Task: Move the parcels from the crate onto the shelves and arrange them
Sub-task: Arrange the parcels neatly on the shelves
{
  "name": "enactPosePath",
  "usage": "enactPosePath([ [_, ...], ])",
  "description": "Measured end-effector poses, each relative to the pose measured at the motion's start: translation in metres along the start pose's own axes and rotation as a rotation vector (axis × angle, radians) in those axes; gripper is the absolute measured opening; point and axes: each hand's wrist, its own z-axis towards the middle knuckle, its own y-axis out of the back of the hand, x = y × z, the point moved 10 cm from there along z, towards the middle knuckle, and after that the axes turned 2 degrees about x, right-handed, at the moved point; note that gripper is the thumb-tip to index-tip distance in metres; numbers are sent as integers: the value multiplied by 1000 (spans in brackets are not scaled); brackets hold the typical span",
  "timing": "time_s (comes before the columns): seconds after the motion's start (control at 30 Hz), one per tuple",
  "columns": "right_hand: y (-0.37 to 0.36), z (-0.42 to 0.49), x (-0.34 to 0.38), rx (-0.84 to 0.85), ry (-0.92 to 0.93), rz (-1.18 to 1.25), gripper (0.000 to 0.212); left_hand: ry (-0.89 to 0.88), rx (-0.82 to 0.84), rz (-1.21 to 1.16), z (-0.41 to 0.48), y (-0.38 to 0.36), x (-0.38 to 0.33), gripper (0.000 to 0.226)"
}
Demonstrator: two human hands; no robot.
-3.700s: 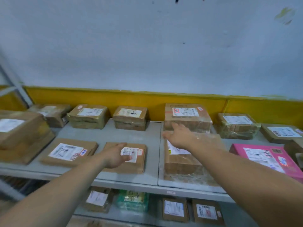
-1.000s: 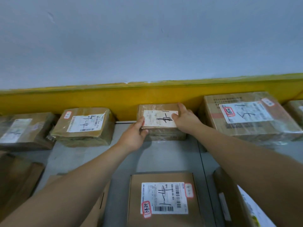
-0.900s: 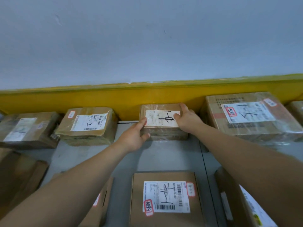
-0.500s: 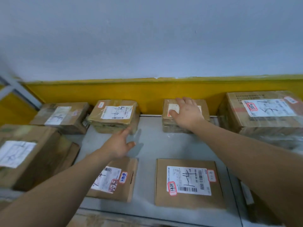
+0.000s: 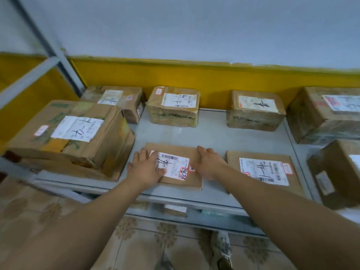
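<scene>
Dim, even light; soft blur, wide-angle bending at edges.

Parcel labels [image 5: 172,166]: handwritten marks, print illegible.

Parcel depot or courier storeroom, grey metal shelf [image 5: 214,135] stocked with taped cardboard parcels [image 5: 173,106], printed shipping labels [image 5: 265,170] hand-marked in black, bare white-and-yellow wall [image 5: 194,78], tiled floor [image 5: 155,248].

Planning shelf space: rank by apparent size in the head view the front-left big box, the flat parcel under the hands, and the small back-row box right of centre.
1. front-left big box
2-3. flat parcel and small back-row box: alike; nearness leaves it unsure.
</scene>
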Motion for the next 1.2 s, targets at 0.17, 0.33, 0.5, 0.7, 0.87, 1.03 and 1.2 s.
enactPosePath([
  [0.17, -9, -10, 0, -57, -81, 50, 72, -24, 68, -142, -9, -13, 3, 83],
  [0.33, -6, -14, -10, -53, -142, 6, 71, -64, 94, -200, -11, -15, -1, 80],
  [0.5, 19, -11, 3, -84, -162, -35, 69, -122, 52, -138, -7, 19, 1, 64],
  [0.7, 76, -10, 27, -239, -115, -25, 71, -125, -38, -114, 10, 77, 0, 72],
  [0.87, 107, 6, 32, -249, -78, -19, 73, -133, -43, -178, 34, 100, -19, 76],
  [1.03, 131, 44, 29, -234, -43, 30, 71, -67, -117, -314, 70, 121, -26, 77],
  [1.2, 146, 94, 38, -240, 0, 87, 64, -14, -139, -398, 108, 128, -23, 71],
])
